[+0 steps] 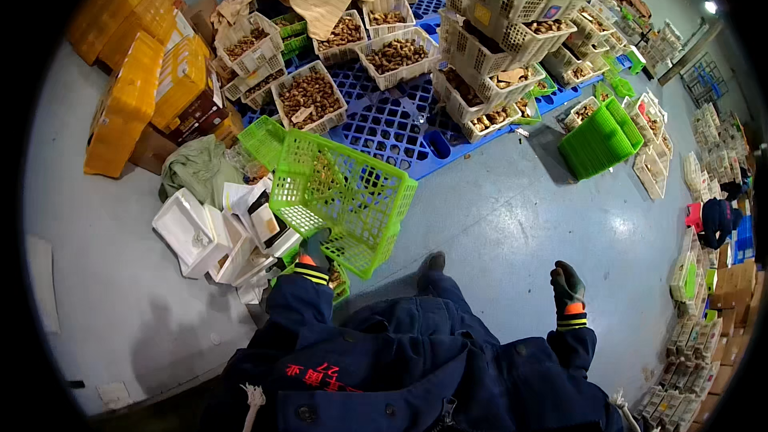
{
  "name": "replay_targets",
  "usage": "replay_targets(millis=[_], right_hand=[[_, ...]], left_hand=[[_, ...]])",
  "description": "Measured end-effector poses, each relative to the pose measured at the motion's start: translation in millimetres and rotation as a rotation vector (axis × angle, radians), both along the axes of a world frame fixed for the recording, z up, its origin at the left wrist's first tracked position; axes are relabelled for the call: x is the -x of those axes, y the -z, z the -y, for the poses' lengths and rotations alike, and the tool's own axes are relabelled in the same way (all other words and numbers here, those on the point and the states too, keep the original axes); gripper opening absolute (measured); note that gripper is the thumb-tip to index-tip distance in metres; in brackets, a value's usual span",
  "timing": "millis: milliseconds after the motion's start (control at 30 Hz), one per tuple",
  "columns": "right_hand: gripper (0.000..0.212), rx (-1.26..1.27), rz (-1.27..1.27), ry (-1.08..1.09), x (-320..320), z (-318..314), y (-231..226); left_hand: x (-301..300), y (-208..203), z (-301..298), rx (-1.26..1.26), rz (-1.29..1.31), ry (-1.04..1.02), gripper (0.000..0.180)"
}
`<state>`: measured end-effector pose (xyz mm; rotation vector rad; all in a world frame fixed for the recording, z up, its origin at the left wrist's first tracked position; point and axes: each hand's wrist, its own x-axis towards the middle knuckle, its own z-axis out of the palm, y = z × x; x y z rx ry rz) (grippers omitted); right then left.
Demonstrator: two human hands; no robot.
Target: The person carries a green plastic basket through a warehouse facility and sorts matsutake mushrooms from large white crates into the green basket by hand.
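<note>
Lifting a green crate (340, 192) off the floor (512, 216), tilted, beside white foam boxes (192, 232); left hand (314, 250) gloved, fingers closed on its lower rim. Right hand (566, 284) hanging free, fingers loosely curled, holding nothing. Likely needing next: a steadier two-handed grip.

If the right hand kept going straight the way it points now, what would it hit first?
Probably nothing close: the right hand is free, pointing over bare blue floor. Further along that line sits the stack of green baskets, though depth is hard to judge.

We see a bright green lattice crate (340, 196) at our dark-gloved left grip (314, 250), a blue grid pallet (384, 124) beyond it, a grey-blue floor (512, 224) beneath.
</note>
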<state>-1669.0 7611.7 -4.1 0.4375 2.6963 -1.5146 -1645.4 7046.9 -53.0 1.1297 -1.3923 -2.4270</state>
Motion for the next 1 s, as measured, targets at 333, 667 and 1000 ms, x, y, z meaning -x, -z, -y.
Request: replay_targets(millis=[333, 667, 1000], right_hand=[[0.033, 0.027, 0.075, -0.331, 326, 131, 15], [0.035, 0.122, -0.21, -0.954, 568, 422, -38], [0.034, 0.06, 0.364, -0.793, 676, 493, -75]], left_hand=[[196, -25, 60, -0.104, -0.086, -0.41, 0.03], [314, -21, 194, -0.167, -0.223, -0.474, 0.021], [509, -45, 291, -0.305, -0.043, -0.416, 0.033]])
